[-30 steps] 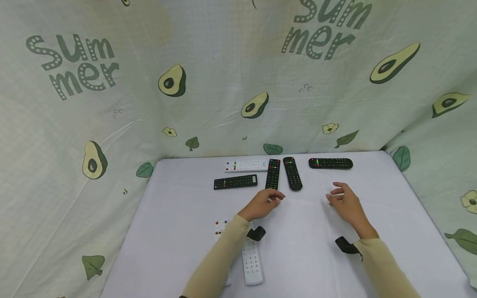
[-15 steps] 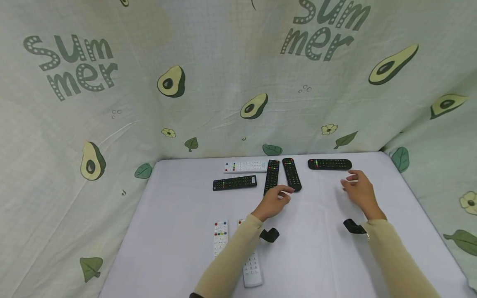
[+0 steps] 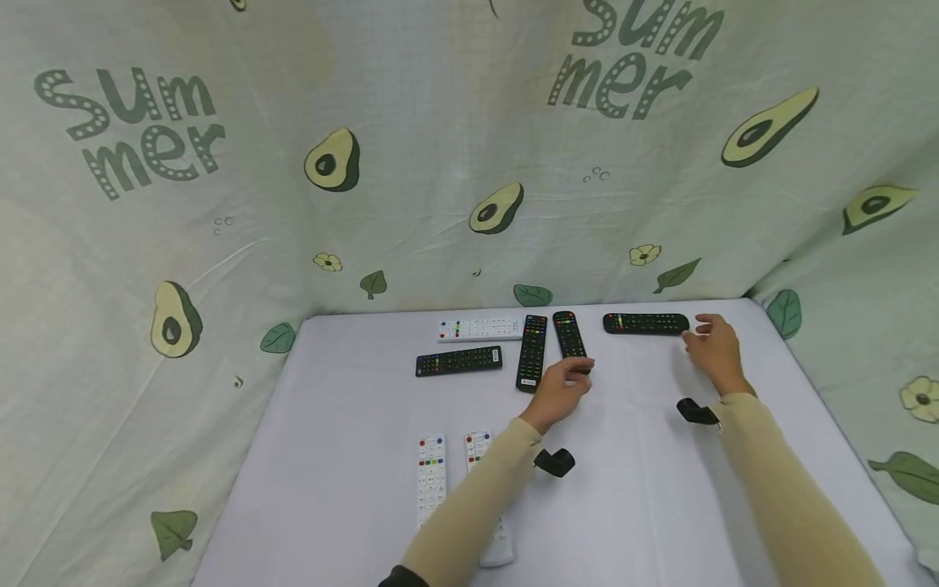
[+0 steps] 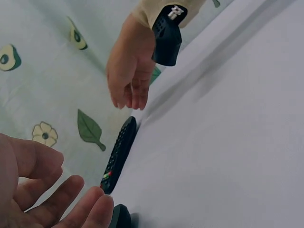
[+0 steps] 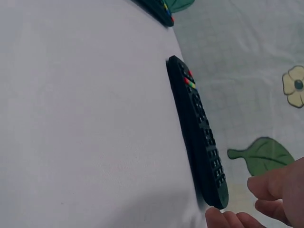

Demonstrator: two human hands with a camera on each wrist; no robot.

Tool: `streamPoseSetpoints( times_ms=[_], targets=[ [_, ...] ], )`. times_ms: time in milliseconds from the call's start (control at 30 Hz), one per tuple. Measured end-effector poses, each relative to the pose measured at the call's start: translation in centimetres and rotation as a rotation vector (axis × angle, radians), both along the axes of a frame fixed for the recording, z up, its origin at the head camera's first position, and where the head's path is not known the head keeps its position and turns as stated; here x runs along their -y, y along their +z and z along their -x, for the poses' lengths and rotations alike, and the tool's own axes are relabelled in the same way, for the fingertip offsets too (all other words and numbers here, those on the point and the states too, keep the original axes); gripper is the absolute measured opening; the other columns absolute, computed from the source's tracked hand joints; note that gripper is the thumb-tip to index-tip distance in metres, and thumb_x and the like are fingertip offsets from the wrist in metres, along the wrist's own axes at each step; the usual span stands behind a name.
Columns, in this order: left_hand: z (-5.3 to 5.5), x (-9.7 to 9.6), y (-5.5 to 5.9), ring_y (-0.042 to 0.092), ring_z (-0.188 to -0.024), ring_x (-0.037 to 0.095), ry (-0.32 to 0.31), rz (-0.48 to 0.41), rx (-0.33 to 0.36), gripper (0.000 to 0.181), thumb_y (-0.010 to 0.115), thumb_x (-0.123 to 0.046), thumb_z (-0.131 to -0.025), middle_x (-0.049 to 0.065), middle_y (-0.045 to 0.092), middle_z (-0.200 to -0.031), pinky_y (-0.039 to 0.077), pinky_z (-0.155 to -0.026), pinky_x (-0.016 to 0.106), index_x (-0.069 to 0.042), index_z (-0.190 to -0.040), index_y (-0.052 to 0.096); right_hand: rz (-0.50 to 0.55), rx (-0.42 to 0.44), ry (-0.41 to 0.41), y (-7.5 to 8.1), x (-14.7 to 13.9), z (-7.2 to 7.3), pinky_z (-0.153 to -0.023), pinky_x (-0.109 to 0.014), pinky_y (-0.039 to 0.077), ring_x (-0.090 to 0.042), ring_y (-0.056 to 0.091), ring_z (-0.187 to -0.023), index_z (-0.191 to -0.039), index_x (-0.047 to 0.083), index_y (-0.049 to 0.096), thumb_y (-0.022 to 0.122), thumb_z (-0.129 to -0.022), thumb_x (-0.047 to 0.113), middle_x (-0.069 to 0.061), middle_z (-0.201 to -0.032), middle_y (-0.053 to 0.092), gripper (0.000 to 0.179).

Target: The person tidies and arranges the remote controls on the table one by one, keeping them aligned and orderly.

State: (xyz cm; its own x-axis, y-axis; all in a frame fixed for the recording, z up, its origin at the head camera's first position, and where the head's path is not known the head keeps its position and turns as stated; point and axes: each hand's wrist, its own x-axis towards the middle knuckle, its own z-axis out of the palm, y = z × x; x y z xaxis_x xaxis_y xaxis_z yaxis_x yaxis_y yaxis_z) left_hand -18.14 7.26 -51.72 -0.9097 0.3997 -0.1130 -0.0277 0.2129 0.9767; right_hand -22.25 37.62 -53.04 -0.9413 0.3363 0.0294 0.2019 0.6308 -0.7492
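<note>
My right hand (image 3: 715, 352) reaches to the right end of a black remote control (image 3: 645, 324) that lies crosswise near the table's back edge. In the right wrist view, the thumb and fingers (image 5: 273, 186) are spread around the near end of that remote, with a gap still between them. My left hand (image 3: 559, 393) is held loosely over the lower end of another black remote (image 3: 569, 333), covering that end in the head view. Its relaxed fingers (image 4: 78, 204) grip nothing in the left wrist view.
Left of my hands lie two more black remotes, one lengthwise (image 3: 531, 355) and one crosswise (image 3: 459, 361). Behind them is a white remote (image 3: 480, 329). Two white remotes lie nearer, one (image 3: 431, 477) beside the left sleeve, the other (image 3: 499, 545) partly under it. A printed cloth (image 3: 411, 244) hangs behind the table.
The right hand has moved away and to the right, up to the crosswise black remote's end. The left hand has shifted right, from the lengthwise black remote to the one beside it.
</note>
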Motion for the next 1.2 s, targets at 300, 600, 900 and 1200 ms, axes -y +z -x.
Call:
streamPoseSetpoints(
  times_ms=[300, 600, 900, 1200],
  targets=[
    [0.4, -1.8, -0.1, 0.063, -0.128, 0.02, 0.037, -0.05, 0.059, 0.041, 0.062, -0.005, -0.104, 0.017, 0.062, -0.146, 0.055, -0.104, 0.034, -0.002, -0.145, 0.06, -0.046, 0.111, 0.023, -0.3, -1.3, 2.3, -0.1, -0.063, 0.045, -0.055, 0.051, -0.123, -0.15, -0.017, 0.038, 0.047, -0.109, 0.013, -0.044, -0.137, 0.048, 0.052],
    [1.1, -2.9, 0.1, 0.056, -0.138, 0.024, 0.028, -0.065, 0.115, 0.044, 0.058, -0.01, -0.108, 0.009, 0.056, -0.153, 0.051, -0.111, 0.038, -0.005, -0.152, 0.054, -0.077, 0.148, 0.093, -1.0, -2.3, 3.7, -0.101, -0.068, 0.043, -0.057, 0.051, -0.119, -0.145, -0.016, 0.045, 0.046, -0.109, 0.012, -0.045, -0.133, 0.05, 0.046],
    [1.8, -3.6, 0.1, 0.057, -0.137, 0.025, 0.032, -0.12, 0.172, 0.049, 0.059, -0.012, -0.107, 0.011, 0.052, -0.157, 0.05, -0.113, 0.04, -0.004, -0.154, 0.05, -0.068, 0.132, 0.141, -1.4, -2.7, 4.4, -0.096, -0.058, 0.05, -0.051, 0.063, -0.109, -0.144, -0.015, 0.051, 0.047, -0.107, 0.004, -0.044, -0.131, 0.055, 0.042],
    [2.5, -4.4, -0.4, 0.06, -0.132, 0.03, 0.053, -0.153, 0.213, 0.051, 0.058, -0.013, -0.107, 0.016, 0.047, -0.161, 0.05, -0.112, 0.044, -0.002, -0.155, 0.047, -0.038, 0.152, 0.141, -1.2, -2.8, 4.5, -0.069, -0.016, 0.05, -0.046, 0.064, -0.108, -0.144, -0.013, 0.053, 0.053, -0.105, 0.0, -0.042, -0.131, 0.055, 0.041]
  ],
)
